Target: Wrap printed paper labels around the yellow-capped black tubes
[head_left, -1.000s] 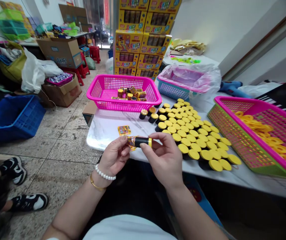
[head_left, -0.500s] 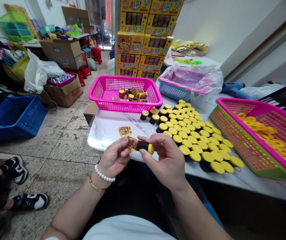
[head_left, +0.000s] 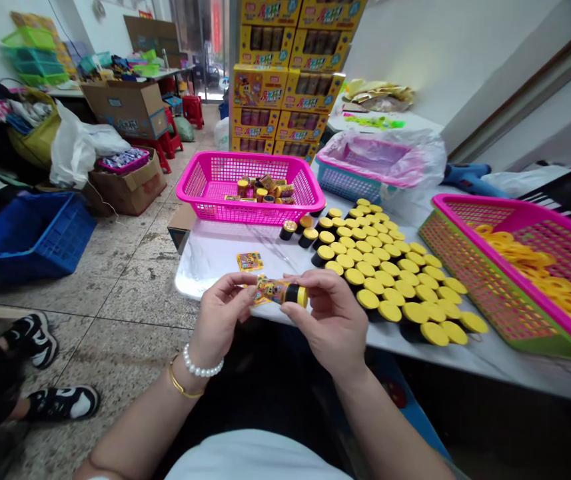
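Note:
A small black tube with a yellow cap (head_left: 296, 295) lies sideways between my hands above the table's near edge. My right hand (head_left: 332, 323) is closed on its capped end, thumb below and fingers above. A printed yellow-and-purple label (head_left: 272, 291) covers much of the tube's black side. My left hand (head_left: 222, 313) pinches the label's left end between thumb and forefinger. Just beyond, another printed label (head_left: 250, 261) lies flat on the white table (head_left: 205, 260). To the right stand several black tubes with yellow caps (head_left: 385, 271), packed in rows.
A pink basket (head_left: 250, 212) at the back holds labelled tubes. Yellow rings (head_left: 530, 267) fill part of the pink-and-green basket (head_left: 470, 280) at right. Behind are a plastic-lined basket (head_left: 350, 179) and stacked yellow boxes (head_left: 285, 87). A blue crate (head_left: 50, 247) and a person's shoes (head_left: 60, 403) are at left.
The label now covers more of the tube, leaving only a short black band by the cap. My left hand has shifted slightly, its fingers now at the tube's left end.

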A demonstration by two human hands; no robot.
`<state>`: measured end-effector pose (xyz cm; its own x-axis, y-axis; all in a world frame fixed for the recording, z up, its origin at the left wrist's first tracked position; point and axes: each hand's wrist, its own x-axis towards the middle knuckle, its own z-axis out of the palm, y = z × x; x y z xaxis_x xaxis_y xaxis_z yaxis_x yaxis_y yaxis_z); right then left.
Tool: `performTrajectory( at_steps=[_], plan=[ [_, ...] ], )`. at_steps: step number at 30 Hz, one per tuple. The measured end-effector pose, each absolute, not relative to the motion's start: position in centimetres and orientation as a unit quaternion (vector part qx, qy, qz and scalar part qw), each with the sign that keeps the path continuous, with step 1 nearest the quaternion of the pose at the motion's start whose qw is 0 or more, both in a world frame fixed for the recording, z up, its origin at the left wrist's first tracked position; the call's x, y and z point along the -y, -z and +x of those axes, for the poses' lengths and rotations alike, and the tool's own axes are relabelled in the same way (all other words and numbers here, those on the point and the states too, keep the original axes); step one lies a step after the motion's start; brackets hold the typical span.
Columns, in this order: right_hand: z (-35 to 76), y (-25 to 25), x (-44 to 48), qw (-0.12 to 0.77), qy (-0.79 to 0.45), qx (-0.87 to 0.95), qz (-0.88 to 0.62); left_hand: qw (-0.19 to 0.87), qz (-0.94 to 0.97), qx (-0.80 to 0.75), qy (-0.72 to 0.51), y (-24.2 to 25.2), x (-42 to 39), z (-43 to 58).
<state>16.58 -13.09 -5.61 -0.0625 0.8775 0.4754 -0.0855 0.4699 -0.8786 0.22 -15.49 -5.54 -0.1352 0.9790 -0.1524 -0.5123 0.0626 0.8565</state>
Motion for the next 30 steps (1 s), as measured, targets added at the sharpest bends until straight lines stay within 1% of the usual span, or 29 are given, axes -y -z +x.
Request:
performTrajectory(
  at_steps=[2,4,6,10,12,16,18,20,21,24,26,28,30],
  plan=[
    [16.8,5.5,13.2,0.609,-0.386,0.623,-0.304,0.597,0.324,-0.398,-0.616,5.2,15.5,0.0],
    [16.9,5.4,13.0,0.599,-0.363,0.654,-0.286,0.644,0.361,-0.360,-0.570,5.0,15.3,-0.2],
    [17.1,5.2,12.8,0.567,-0.321,0.700,-0.291,0.676,0.365,-0.341,-0.542,5.0,14.9,-0.2],
    [17.8,4.8,12.6,0.490,-0.264,0.756,-0.344,0.673,0.356,-0.360,-0.539,5.3,14.0,0.0],
    [18.2,4.7,12.6,0.489,-0.244,0.762,-0.347,0.678,0.377,-0.356,-0.521,5.4,13.7,0.2],
    [18.5,4.9,12.7,0.515,-0.164,0.776,-0.324,0.700,0.379,-0.359,-0.487,5.4,13.5,0.2],
    [18.5,5.2,12.6,0.520,-0.159,0.777,-0.317,0.705,0.364,-0.370,-0.483,5.4,13.4,0.0],
    [18.4,5.7,12.5,0.526,-0.195,0.756,-0.338,0.686,0.375,-0.384,-0.492,5.2,13.4,-0.2],
    [18.3,6.0,12.4,0.527,-0.234,0.733,-0.360,0.669,0.387,-0.390,-0.500,5.1,13.4,-0.2],
    [18.0,6.6,12.1,0.508,-0.433,0.626,-0.404,0.631,0.408,-0.398,-0.526,4.4,13.3,0.1],
    [17.8,6.7,12.0,0.488,-0.547,0.551,-0.399,0.639,0.409,-0.395,-0.518,4.0,13.1,0.2],
    [17.6,6.7,11.8,0.489,-0.590,0.510,-0.391,0.655,0.419,-0.391,-0.493,3.9,12.7,0.1],
    [17.4,6.5,11.6,0.496,-0.598,0.498,-0.385,0.657,0.432,-0.390,-0.479,4.1,12.4,-0.3]
  ],
)
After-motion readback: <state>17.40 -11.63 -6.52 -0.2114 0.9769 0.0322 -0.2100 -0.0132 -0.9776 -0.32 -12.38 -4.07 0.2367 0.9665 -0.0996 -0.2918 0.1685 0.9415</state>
